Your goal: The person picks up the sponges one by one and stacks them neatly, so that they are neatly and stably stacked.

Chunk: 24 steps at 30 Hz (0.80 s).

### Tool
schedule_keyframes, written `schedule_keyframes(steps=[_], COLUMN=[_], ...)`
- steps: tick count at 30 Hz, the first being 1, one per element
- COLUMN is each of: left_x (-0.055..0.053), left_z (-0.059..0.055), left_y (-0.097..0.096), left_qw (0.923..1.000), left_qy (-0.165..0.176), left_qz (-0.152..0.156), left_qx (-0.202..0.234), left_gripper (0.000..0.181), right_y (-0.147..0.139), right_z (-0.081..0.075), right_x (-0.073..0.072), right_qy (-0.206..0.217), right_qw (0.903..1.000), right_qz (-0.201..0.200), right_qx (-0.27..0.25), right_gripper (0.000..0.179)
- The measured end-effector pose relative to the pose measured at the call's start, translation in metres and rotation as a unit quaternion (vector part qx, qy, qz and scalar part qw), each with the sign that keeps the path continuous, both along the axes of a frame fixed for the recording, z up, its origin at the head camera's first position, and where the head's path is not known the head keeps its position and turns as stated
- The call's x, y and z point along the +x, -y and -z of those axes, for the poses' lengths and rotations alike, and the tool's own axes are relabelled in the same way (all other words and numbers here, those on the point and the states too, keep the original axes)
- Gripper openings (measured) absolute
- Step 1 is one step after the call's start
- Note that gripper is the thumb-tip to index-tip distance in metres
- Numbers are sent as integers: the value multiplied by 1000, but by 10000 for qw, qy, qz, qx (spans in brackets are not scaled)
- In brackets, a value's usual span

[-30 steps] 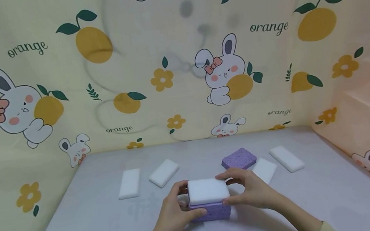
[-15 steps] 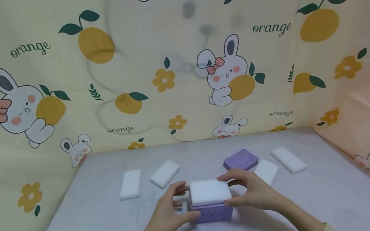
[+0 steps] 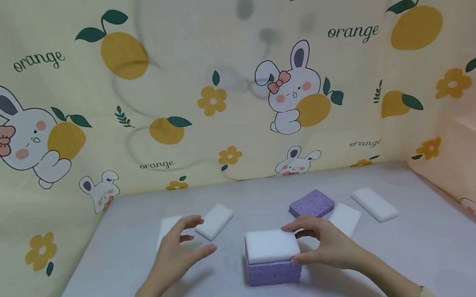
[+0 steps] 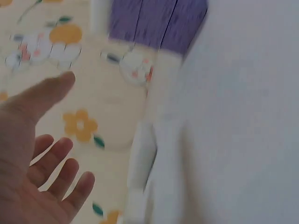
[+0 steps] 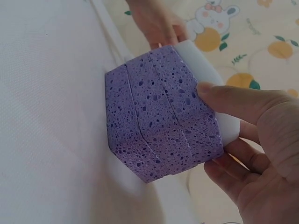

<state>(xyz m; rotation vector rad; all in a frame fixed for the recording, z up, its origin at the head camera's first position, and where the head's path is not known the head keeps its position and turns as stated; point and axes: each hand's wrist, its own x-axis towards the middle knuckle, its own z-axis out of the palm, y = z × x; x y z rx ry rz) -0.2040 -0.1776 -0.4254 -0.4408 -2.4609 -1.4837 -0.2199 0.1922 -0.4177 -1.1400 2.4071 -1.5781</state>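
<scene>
Though apart from the relaxed left hand [image 3: 174,257], sponge stack [image 3: 273,263] in grip of right hand [image 3: 329,246]

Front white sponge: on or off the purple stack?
On: the front white sponge lies on the purple stack, right hand at its edge.

Left of the sponge stack [image 3: 274,258], bare tabletop [image 3: 231,273] leaves my left hand [image 3: 177,254] a way in. On the stack's right, my right hand [image 3: 325,244] blocks entry. Behind the stack I could pass between a white block [image 3: 215,222] and a purple sponge [image 3: 311,204], though its near end is hidden.
</scene>
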Motion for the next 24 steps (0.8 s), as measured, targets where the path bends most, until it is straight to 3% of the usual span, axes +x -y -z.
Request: schedule_keyframes(steps=[6,9,16,24], left_x=[-10,-13,-16,-21], left_z=[5,8,14,28], left_y=[33,42,48,51], left_qw=[9949,9913,9831,9734], left_qy=[108,260,771,1268], left_qz=[-979,-1274,-1642,-1895], left_qx=[-231,-225,-238,-246], left_gripper=[66,68,79,90], right_y=[0,-1,-1,-1], right_z=[1,2,2,-1], right_x=[-1,-1,-2,0], right_qy=[90,72,24,-15], right_qw=[9999,9999,10000,10000], right_qz=[37,17,-35,-64], right_qx=[55,67,55,9], right_gripper=[61,61,61,61])
